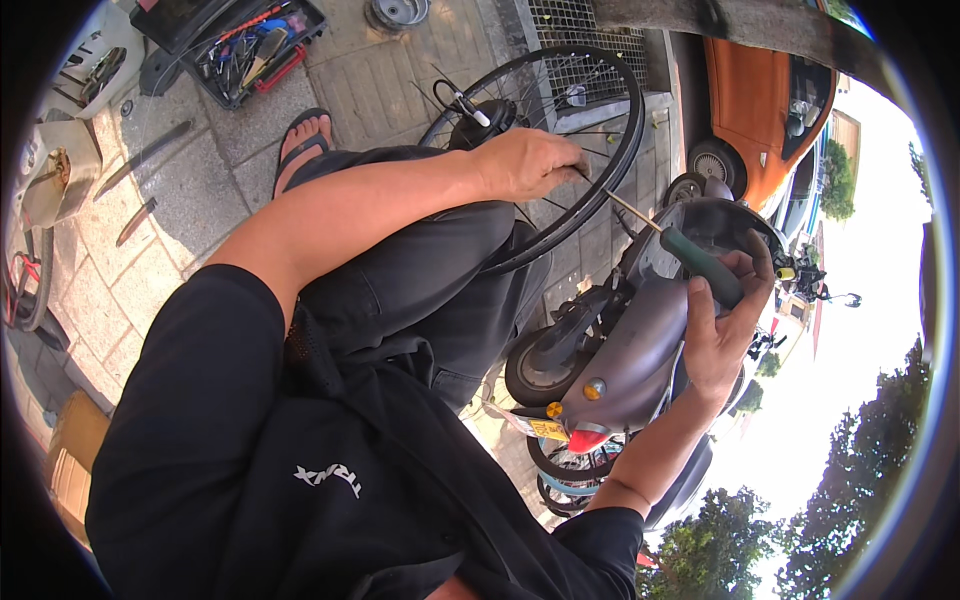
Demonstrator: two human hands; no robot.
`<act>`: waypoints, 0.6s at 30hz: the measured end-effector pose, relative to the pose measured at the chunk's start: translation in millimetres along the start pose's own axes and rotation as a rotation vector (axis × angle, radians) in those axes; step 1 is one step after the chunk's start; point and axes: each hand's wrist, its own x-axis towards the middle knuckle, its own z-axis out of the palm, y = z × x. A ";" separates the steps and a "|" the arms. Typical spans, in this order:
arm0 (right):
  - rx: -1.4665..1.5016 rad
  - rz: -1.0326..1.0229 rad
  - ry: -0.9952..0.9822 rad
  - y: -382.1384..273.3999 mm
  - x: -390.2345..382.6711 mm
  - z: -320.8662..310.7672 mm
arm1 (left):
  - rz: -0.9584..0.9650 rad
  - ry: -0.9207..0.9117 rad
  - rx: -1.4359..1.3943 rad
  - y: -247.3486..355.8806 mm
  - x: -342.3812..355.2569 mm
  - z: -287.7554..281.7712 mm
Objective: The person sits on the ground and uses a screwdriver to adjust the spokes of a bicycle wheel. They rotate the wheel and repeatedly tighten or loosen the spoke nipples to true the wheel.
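Observation:
A bare spoked wheel (637, 112) with a black rim leans upright against my legs. Its thick dark hub (478, 126) has a cable with a white end. My left hand (528, 165) reaches through to the inner side of the rim, fingers closed in a pinch; what lies between the fingertips is too small to make out. In my right hand (722, 318) is a screwdriver (702, 264) with a dark green handle, gripped between thumb and fingers. Its thin shaft points toward the rim, the tip at or very near it beside my left fingertips.
An open toolbox (262, 58) full of hand tools lies on the paving at upper left. Nearby are long flat metal pieces (140, 160) and a round metal part (398, 12). A grey scooter (630, 335) stands close on the right, with an orange car (742, 95) beyond.

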 end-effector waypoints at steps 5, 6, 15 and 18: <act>-0.048 0.298 -0.020 -2.6 8.7 2.8 | 0.006 -0.005 0.004 -0.7 -0.3 -0.7; -0.033 0.327 -0.051 -6.6 9.3 -0.3 | 0.007 -0.002 0.003 -1.3 -0.2 -0.6; 0.239 0.122 -0.067 2.0 4.3 -4.7 | -0.027 -0.072 -0.083 7.0 3.8 -6.9; 0.227 0.113 -0.061 6.9 1.7 -5.5 | -0.093 -0.143 -0.259 7.2 9.0 -6.9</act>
